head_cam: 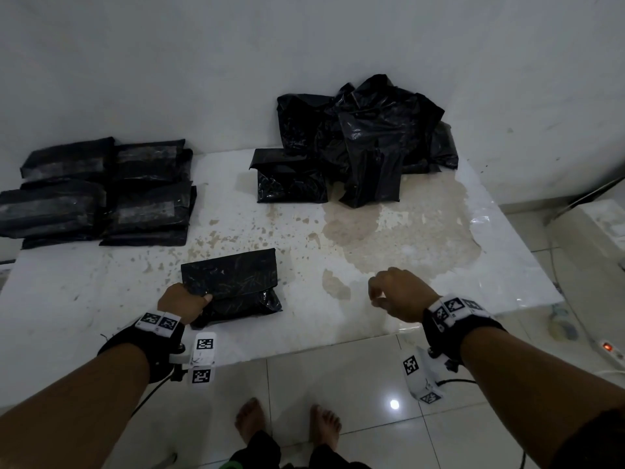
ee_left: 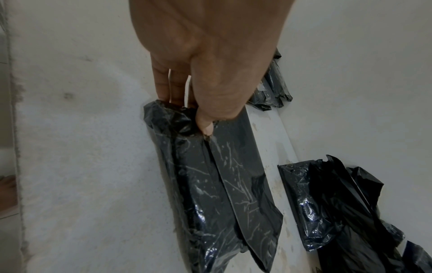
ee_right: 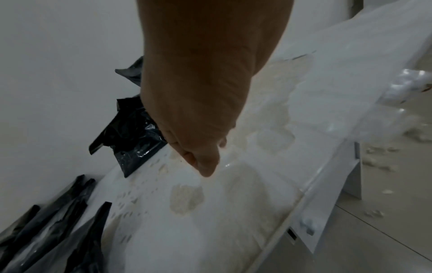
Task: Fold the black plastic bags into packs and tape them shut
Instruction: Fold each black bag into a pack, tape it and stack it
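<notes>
Gripping the near-left corner of a folded black plastic pack [head_cam: 232, 286] lying on the stained white table [head_cam: 389, 306], the left hand [head_cam: 184, 303] pinches it. Its long axis runs left-right. The right hand [head_cam: 400, 294] hovers loosely curled and empty, to its right. Farther back lies a heap of unfolded black bags [head_cam: 368, 137].

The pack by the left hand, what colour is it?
Shiny black pack, clearest in the head view.

folded pack in progress [head_cam: 233, 286]: 1 | taped pack stacks [head_cam: 101, 191]: 4 | loose bag heap [head_cam: 365, 137]: 1
</notes>
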Demonstrator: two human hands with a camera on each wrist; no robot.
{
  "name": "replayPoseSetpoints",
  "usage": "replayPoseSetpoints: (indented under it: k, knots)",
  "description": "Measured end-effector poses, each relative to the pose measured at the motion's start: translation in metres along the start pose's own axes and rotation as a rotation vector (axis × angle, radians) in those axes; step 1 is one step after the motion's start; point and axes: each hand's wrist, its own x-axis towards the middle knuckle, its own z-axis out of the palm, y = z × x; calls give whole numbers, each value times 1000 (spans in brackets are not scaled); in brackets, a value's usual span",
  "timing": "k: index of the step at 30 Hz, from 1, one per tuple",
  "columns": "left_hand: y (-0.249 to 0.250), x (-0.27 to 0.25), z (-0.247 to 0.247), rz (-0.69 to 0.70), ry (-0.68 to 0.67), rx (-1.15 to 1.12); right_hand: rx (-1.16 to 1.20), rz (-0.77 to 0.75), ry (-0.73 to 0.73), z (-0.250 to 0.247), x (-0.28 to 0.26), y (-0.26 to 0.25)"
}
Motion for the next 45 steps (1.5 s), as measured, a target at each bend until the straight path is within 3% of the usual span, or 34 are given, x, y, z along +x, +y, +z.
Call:
replayPoseSetpoints:
  k: [8, 19, 29, 45]
  knots:
    - [3, -1, -1, -8, -10, 8, 102, 52, -50, -29, 20, 15]
    - [4, -1, -3, 0, -6, 10, 264, 27, -139, -31, 60, 21]
    - [-4, 5, -2, -64, 27, -67, 219, 37, -81, -35, 90, 44]
    - [-6, 9, -2, -60, 24, -57, 482, 26, -285, -42, 103, 50]
